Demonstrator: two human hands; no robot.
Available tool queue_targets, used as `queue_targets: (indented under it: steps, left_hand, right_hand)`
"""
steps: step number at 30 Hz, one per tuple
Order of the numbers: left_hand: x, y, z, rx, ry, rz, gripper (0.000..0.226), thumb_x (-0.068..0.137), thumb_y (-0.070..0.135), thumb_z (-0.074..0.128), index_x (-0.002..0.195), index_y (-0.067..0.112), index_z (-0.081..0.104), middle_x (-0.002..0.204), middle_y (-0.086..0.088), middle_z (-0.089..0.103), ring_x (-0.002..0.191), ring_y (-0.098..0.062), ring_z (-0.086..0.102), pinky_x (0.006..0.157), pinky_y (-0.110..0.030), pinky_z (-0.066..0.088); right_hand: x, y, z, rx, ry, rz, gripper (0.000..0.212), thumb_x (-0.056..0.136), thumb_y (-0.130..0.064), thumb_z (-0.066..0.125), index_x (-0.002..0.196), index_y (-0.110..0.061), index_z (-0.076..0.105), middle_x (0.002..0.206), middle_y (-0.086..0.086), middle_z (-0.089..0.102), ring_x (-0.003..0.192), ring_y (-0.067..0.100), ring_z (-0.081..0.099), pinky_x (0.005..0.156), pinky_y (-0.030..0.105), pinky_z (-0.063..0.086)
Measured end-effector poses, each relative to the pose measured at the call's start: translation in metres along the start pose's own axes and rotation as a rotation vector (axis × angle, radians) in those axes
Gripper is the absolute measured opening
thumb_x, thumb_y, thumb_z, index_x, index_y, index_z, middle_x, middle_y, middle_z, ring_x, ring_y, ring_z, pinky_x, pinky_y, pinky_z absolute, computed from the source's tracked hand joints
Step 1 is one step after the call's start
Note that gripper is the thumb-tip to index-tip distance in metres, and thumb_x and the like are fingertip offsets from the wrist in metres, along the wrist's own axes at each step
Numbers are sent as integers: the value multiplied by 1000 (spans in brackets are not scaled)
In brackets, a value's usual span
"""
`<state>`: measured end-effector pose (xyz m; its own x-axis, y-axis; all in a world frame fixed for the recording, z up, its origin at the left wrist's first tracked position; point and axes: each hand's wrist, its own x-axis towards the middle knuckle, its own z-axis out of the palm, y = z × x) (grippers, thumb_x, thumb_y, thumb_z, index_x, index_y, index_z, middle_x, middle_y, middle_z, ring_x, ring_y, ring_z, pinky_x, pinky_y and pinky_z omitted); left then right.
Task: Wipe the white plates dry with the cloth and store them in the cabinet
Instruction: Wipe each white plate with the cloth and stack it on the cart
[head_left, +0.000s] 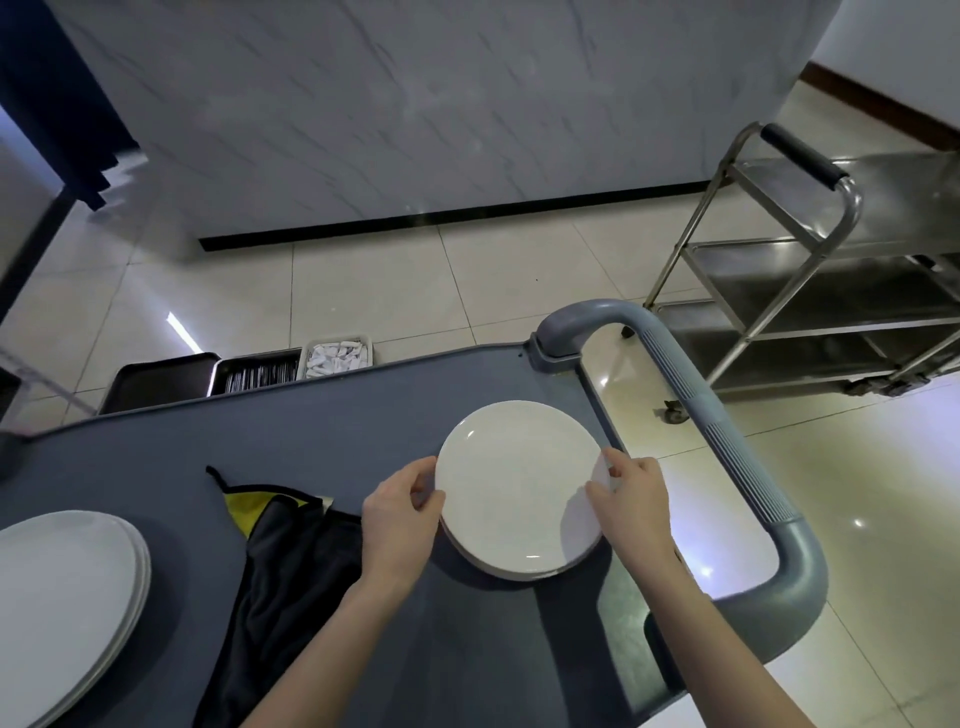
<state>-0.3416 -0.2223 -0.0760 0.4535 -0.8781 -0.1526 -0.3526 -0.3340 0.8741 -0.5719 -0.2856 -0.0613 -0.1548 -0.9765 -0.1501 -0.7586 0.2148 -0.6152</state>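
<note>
A small stack of round white ceramic plates (521, 488) sits right of centre in the frame on the dark grey cart top (363, 415) that serves as the table, close to the cart's grey looped handle (727, 447). The left hand (400, 512) curls its grip on the stack's left rim, thumb on top; the right hand (631, 499) closes on the right rim likewise. Glazed ware like this is probably stiff, fairly heavy as a stack, slippery if damp and breakable, so opposite rims with fingers underneath look the safest hold. The dark grey cloth with yellow trim (291, 561) lies loose just left of the left wrist, not held. More white plates (67, 597) wait at lower left. No cabinet is identifiable.
</note>
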Motion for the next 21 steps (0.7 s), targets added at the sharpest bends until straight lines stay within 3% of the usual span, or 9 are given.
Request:
queue_targets:
  steps: [2,5,10,17,21]
  left_hand:
    - [2,-5,-12,12,11,4,35,86,9,69,118,23,68,107,11,68,91,-1,65,81,-13,48]
    - [4,-15,-37,11,45,30,30,88,10,67,114,25,68,103,15,68,88,7,62,76,-5,46]
    - [-3,-35,-95,39,111,59,24,89,8,67,102,26,71,88,16,72,85,6,65,78,-7,49]
    - [-36,-83,-196,18,297,-27,26,89,5,65,98,28,72,87,10,75,84,1,69,79,-17,53]
    - [-53,-114,-248,50,459,-114,23,89,5,65,100,24,73,87,9,74,83,1,66,69,-2,43]
  right_hand:
    - [-7,-8,4,-31,93,-73,46,88,-13,61,133,-15,52,117,7,47,108,24,47,86,25,39]
    - [-15,-29,15,-6,99,-196,41,88,-15,62,128,-17,57,120,3,50,113,19,46,91,24,35]
    - [-35,-85,52,22,-132,-441,31,87,-14,61,117,-20,65,117,-2,56,105,17,54,96,27,40]
    - [-84,-171,127,12,-443,-717,27,85,-11,65,110,-17,69,104,-1,61,94,14,59,81,11,35]
    - [-116,-207,170,-15,-545,-811,27,85,-14,63,111,-20,68,103,-3,61,97,12,56,81,16,38]
